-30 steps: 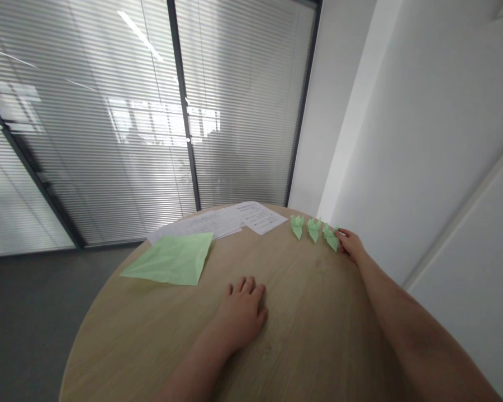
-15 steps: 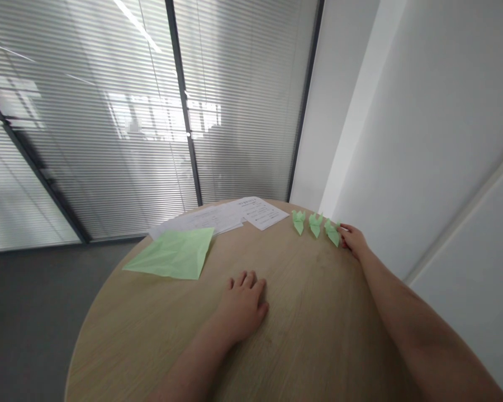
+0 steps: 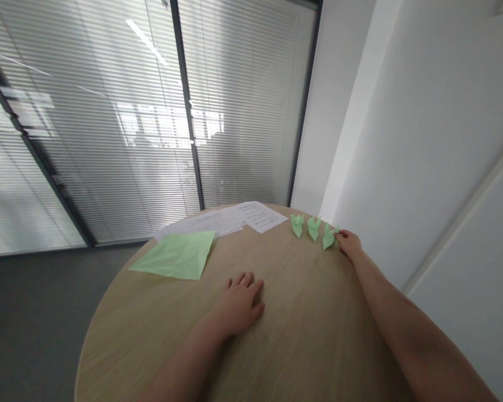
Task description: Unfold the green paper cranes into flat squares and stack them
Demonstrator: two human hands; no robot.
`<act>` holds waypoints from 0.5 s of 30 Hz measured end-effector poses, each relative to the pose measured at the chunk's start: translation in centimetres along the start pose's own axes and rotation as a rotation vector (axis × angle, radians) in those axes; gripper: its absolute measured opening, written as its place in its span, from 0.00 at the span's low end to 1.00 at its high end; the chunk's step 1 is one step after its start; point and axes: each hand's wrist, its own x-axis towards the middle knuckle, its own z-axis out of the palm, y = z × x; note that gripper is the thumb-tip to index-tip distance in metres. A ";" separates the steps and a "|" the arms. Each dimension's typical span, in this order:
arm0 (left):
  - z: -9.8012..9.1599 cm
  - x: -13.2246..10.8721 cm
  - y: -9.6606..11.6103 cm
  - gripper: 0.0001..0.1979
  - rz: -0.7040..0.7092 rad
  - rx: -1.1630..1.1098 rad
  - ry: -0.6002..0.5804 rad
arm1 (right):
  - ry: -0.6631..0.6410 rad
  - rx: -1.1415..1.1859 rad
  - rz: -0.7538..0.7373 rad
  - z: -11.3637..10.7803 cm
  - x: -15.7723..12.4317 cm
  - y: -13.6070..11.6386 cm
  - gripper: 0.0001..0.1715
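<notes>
My right hand (image 3: 349, 244) reaches to the far right side of the table, its fingers pinched on the right edge of a small light-green origami crane (image 3: 328, 238). That crane is the rightmost of three standing in a row. Beside it are a middle crane (image 3: 314, 229) and a left crane (image 3: 297, 225), untouched. My left hand (image 3: 240, 304) lies palm down on the tabletop with its fingers spread, holding nothing. Ahead and to its left is a creased light-green paper sheet (image 3: 178, 255), apart from the hand.
The round wooden table (image 3: 293, 312) carries printed white papers (image 3: 262, 218) near its far edge, partly under the green sheet. A white wall (image 3: 436, 139) stands close on the right. Glass panels with blinds (image 3: 243, 111) rise behind the table.
The rightmost crane has turned, its near point swinging from lower right to lower left with my right hand on it. My left hand stays resting. The view has shifted slightly.
</notes>
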 end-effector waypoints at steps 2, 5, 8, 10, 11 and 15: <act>-0.2 -0.1 -0.1 0.33 0.004 -0.001 -0.005 | 0.025 -0.004 0.014 -0.1 -0.6 -0.3 0.18; -0.2 0.0 -0.3 0.33 0.005 0.003 -0.011 | 0.045 0.012 0.023 -0.2 -1.5 -0.6 0.19; -0.1 0.1 -0.5 0.33 0.006 0.012 -0.004 | 0.057 0.035 0.026 -0.2 -2.0 -0.6 0.21; 0.0 0.1 -0.5 0.33 0.007 0.017 0.000 | 0.060 0.047 0.029 -0.1 -2.1 -0.4 0.22; 0.0 0.2 -0.5 0.33 0.008 0.018 0.002 | 0.060 0.052 0.031 0.0 -2.1 -0.3 0.22; 0.0 0.1 -0.5 0.33 0.006 0.007 -0.001 | 0.052 0.076 0.030 0.2 -1.8 -0.1 0.23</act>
